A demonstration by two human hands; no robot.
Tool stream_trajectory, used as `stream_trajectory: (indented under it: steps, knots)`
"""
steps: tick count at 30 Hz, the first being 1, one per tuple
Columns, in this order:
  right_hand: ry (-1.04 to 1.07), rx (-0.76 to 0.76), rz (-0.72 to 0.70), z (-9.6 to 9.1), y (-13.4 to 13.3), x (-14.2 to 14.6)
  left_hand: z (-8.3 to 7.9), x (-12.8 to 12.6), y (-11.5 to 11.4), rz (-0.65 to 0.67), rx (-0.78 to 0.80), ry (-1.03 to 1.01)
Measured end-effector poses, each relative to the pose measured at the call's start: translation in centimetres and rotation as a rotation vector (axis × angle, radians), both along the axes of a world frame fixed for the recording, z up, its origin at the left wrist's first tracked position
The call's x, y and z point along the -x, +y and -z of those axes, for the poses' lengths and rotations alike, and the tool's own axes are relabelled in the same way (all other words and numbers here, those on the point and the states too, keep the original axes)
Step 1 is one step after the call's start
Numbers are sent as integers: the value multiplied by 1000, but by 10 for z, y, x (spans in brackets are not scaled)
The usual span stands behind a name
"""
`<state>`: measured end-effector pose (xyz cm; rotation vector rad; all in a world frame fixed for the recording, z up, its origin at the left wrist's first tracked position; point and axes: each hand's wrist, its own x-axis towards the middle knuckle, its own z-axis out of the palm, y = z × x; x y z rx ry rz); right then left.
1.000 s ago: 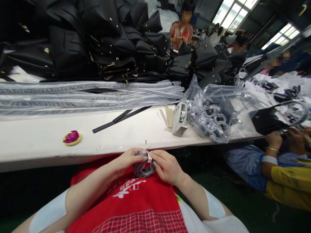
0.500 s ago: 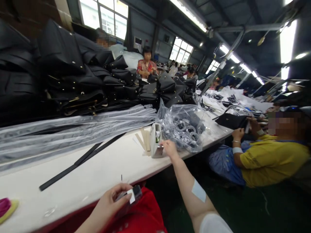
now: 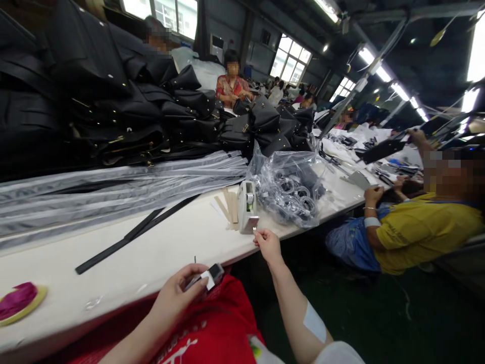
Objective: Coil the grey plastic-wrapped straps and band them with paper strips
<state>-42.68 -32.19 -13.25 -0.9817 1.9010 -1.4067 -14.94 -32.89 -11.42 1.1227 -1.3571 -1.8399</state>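
Observation:
My left hand point(image 3: 178, 293) is closed on a small dark bundle in clear plastic with a white label point(image 3: 209, 277), held over my lap at the white table's point(image 3: 159, 253) near edge. My right hand point(image 3: 267, 242) is stretched out to the right, its fingers pinched just below the front of a white tape dispenser point(image 3: 247, 205) that stands on the table. What the pinched fingers hold is too small to make out; it may be a bit of tape.
A clear bag of wrapped parts point(image 3: 291, 189) lies right of the dispenser. Long plastic-sleeved strips point(image 3: 113, 184) and loose black straps point(image 3: 129, 237) cross the table, with a heap of black handbags point(image 3: 125, 111) behind. A yellow dish with magenta material point(image 3: 18, 301) sits far left. A person in yellow point(image 3: 424, 227) works at right.
My right hand left the bundle, reached to the tape dispenser and has drawn back slightly with pinched fingers. My view swung up and right. My left hand keeps the bundle.

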Motion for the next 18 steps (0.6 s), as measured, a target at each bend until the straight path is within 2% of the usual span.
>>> stream_trajectory:
  steps: [2, 6, 8, 12, 15, 18]
  knots:
    - [-53, 8, -79, -10, 8, -17, -2, 1, 0, -7, 4, 5]
    - [-239, 43, -388, -41, 28, -68, -8, 4, 1, -78, 55, 13]
    - [-311, 14, -506, -50, 35, -90, -12, 4, 2, -94, 64, 10]
    - [-353, -90, -603, -44, 39, -114, -18, 0, 4, -123, 83, -14]
    - [-335, -188, -578, -31, 34, -120, -18, -4, 4, -152, 77, 5]
    - [-322, -225, -548, -22, 30, -122, -12, -5, 3, -162, 30, 95]
